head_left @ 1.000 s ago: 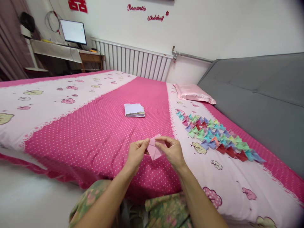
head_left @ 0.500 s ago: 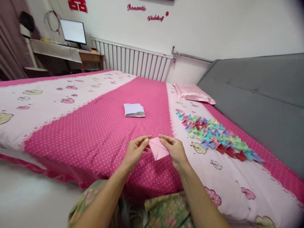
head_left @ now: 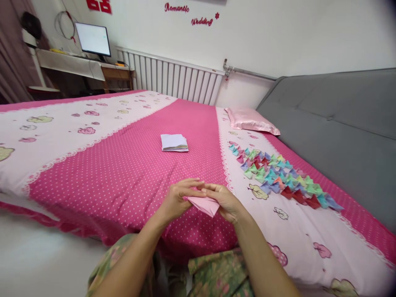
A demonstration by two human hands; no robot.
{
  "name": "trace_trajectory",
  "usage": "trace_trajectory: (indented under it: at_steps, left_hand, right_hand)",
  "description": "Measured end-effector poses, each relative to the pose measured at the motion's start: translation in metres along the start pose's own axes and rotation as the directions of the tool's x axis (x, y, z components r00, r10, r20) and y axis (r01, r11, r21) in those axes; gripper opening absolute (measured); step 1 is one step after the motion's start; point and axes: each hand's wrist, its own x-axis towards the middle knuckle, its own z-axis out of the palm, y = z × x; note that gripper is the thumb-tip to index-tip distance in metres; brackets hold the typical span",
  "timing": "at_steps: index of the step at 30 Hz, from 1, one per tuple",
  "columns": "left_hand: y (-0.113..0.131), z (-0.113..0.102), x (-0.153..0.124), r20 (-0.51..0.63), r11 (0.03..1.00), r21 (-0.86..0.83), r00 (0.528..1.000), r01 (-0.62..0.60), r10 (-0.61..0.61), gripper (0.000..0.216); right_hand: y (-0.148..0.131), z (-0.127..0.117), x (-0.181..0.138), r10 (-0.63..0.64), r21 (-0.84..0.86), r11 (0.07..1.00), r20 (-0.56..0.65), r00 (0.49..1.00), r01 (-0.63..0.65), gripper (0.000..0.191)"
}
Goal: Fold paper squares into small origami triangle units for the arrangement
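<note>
A folded pink sheet of origami paper (head_left: 204, 205) is held between my two hands, above the front edge of the bed. My left hand (head_left: 183, 195) pinches its upper left side, the fingers lying over the far edge. From the other side my right hand (head_left: 225, 201) grips it, thumb towards the left fingertips. Both sets of fingertips meet at the paper's far edge and partly hide it. Beyond my hands, a stack of square paper sheets (head_left: 174, 142) lies on the dotted pink bedspread (head_left: 139, 173).
Several rows of small folded paper pieces (head_left: 278, 175) in many colours spread over the bed at right. A pink pillow (head_left: 252, 121) lies by the grey headboard (head_left: 334, 119). Further back are a radiator (head_left: 173, 76) and a desk with a monitor (head_left: 93, 39).
The pink paper has tilted from a facing diamond to a flatter, foreshortened shape. My hands have drawn closer together, with fingertips now meeting over its far edge.
</note>
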Motion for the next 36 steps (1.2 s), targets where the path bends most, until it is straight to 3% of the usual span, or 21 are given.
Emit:
trace_trajectory:
  at_steps: [3,5,8,10,13,17,25,30,33,36]
  left_hand:
    - [-0.003,0.0,0.001,0.001,0.992,-0.112,0.998,0.066,-0.066,0.017]
    - [-0.003,0.0,0.002,-0.08,0.96,-0.222,0.978,0.17,-0.192,0.016]
    - [-0.003,0.0,0.003,-0.16,0.868,-0.394,0.908,0.302,-0.388,0.016]
    - [-0.004,-0.001,0.002,-0.108,0.811,-0.467,0.888,0.351,-0.447,0.018]
    - [-0.003,-0.001,0.001,-0.017,0.765,-0.498,0.877,0.408,-0.479,0.02]
    - [-0.001,0.003,0.0,0.036,0.757,-0.5,0.884,0.42,-0.466,0.022]
    - [-0.008,0.005,0.0,0.039,0.818,-0.39,0.895,0.423,-0.444,0.022]
    - [-0.019,0.004,-0.002,-0.105,0.941,-0.064,0.935,0.333,-0.338,0.019]
    - [-0.024,0.005,-0.004,-0.175,0.954,0.091,0.948,0.286,-0.267,0.017]
    - [-0.027,0.005,-0.005,-0.185,0.95,0.175,0.956,0.26,-0.228,0.017]
  right_hand:
    - [-0.003,-0.003,0.0,0.012,-0.063,0.998,0.01,1.0,-0.011,0.023]
    - [-0.006,-0.005,0.0,0.002,-0.129,0.992,-0.025,1.0,-0.006,0.033]
    - [-0.009,-0.006,0.001,-0.172,-0.25,0.958,-0.119,0.978,0.139,0.041]
    - [-0.01,-0.004,0.001,-0.347,-0.352,0.891,-0.119,0.93,0.288,0.038]
    - [-0.009,0.0,0.0,-0.549,-0.54,0.711,-0.027,0.835,0.45,0.043]
    - [-0.007,0.004,-0.001,-0.634,-0.692,0.529,0.062,0.77,0.491,0.045]
    - [-0.006,0.005,-0.002,-0.684,-0.761,0.406,0.114,0.721,0.506,0.046]
    - [-0.007,0.004,-0.004,-0.7,-0.844,0.233,0.199,0.686,0.483,0.045]
    - [-0.006,0.002,-0.002,-0.721,-0.882,0.109,0.247,0.647,0.458,0.04]
    - [-0.003,-0.001,0.0,-0.721,-0.892,0.048,0.28,0.634,0.449,0.035]
